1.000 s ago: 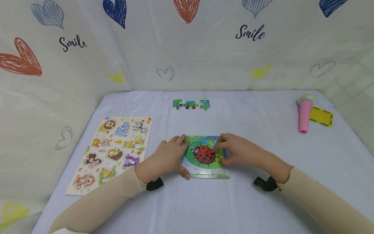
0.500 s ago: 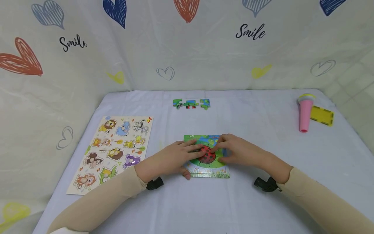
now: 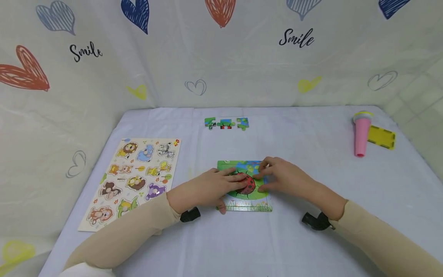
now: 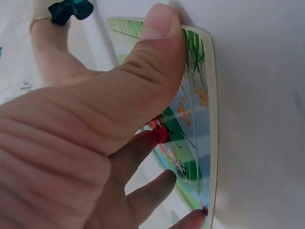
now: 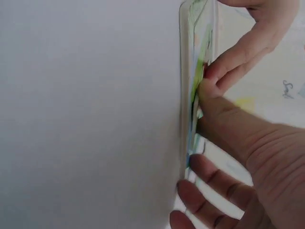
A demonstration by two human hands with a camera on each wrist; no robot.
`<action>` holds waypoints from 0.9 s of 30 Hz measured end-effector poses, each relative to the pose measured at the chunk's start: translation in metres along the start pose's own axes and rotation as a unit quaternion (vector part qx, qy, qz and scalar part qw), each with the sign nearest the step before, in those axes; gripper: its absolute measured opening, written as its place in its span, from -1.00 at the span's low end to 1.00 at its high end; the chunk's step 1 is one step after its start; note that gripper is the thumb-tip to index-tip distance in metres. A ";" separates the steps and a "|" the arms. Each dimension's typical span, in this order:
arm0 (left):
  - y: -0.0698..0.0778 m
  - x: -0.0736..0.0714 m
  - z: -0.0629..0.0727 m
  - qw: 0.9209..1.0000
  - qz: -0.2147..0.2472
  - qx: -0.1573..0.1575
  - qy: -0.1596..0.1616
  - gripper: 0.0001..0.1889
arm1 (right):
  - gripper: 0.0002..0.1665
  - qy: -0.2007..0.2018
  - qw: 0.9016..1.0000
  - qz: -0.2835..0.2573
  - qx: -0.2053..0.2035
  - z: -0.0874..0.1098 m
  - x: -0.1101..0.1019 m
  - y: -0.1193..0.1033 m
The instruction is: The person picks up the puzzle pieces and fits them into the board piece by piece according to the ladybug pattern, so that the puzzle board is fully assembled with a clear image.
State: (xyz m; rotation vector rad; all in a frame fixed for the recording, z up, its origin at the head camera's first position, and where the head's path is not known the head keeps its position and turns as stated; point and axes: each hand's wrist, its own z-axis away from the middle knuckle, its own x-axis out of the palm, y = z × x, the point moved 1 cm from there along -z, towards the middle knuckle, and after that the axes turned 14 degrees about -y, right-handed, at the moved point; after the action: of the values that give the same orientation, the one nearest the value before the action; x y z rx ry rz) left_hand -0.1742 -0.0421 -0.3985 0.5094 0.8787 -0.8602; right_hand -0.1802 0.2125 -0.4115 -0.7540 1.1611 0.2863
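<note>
A ladybug jigsaw puzzle (image 3: pixel 244 204) in a shallow frame lies on the white cloth at the centre of the head view. My left hand (image 3: pixel 209 186) rests over its left half, straight fingertips on the red ladybug (image 3: pixel 248 187). In the left wrist view the left thumb (image 4: pixel 159 43) lies across the grassy border. At the puzzle's right side my right hand (image 3: pixel 285 175) pinches a puzzle piece (image 5: pixel 196 106) by its edge between thumb and index finger. Its other fingers spread along the frame's edge. Most of that piece is hidden by the fingers.
Several animal figures fill a pegboard puzzle (image 3: pixel 129 184) at the left. Loose jigsaw pieces (image 3: pixel 226 123) sit in a row behind the ladybug puzzle. At the far right are a pink toy microphone (image 3: pixel 361 136) and a yellow plate (image 3: pixel 382 137).
My left hand has slid right from the puzzle's left edge onto the ladybug. The right fingers have shifted slightly at the puzzle's right side.
</note>
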 end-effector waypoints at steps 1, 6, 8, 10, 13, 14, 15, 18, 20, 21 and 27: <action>0.000 0.000 0.000 1.000 -0.003 0.000 0.000 0.14 | -0.62 0.006 1.000 0.015 0.002 0.001 0.001 -0.002; 0.002 -0.002 0.000 1.000 -0.020 0.000 0.003 0.12 | -0.61 0.027 0.997 0.072 0.019 0.007 0.004 -0.010; 0.003 -0.003 -0.001 1.000 -0.022 0.000 0.001 0.11 | -0.57 0.024 0.997 0.072 0.030 0.009 0.005 -0.011; 0.003 -0.004 0.000 1.000 -0.019 -0.001 -0.002 0.12 | -0.51 0.017 0.997 0.064 0.040 0.010 0.004 -0.012; 0.003 -0.005 0.000 1.000 -0.010 -0.001 -0.006 0.13 | -0.46 0.003 0.997 0.052 0.053 0.010 0.001 -0.011; 0.003 -0.006 0.001 1.000 -0.006 0.001 -0.007 0.13 | -0.46 -0.001 0.997 0.053 0.055 0.010 0.000 -0.011; 0.003 -0.006 0.001 1.000 -0.003 0.004 -0.007 0.13 | -0.47 -0.003 0.997 0.053 0.056 0.010 0.000 -0.010; 0.004 -0.007 0.002 1.000 0.001 0.019 -0.002 0.12 | -0.54 -0.003 0.996 0.075 0.046 0.011 -0.001 -0.011; 0.005 -0.007 0.002 1.000 -0.001 0.026 -0.001 0.11 | -0.58 0.006 0.995 0.096 0.034 0.013 0.000 -0.012; 0.006 -0.008 0.002 1.000 -0.003 0.028 -0.002 0.10 | -0.60 0.009 0.994 0.104 0.031 0.013 0.000 -0.014; 0.012 -0.008 0.000 0.999 -0.032 0.020 -0.027 0.00 | -0.61 0.017 0.990 0.133 0.042 0.017 0.005 -0.025</action>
State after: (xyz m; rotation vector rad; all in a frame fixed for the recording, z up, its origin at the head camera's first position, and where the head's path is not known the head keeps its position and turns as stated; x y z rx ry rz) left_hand -0.1674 -0.0320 -0.3908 0.4924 0.8343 -0.9480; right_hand -0.1516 0.2048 -0.4030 -0.5309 1.2990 0.4447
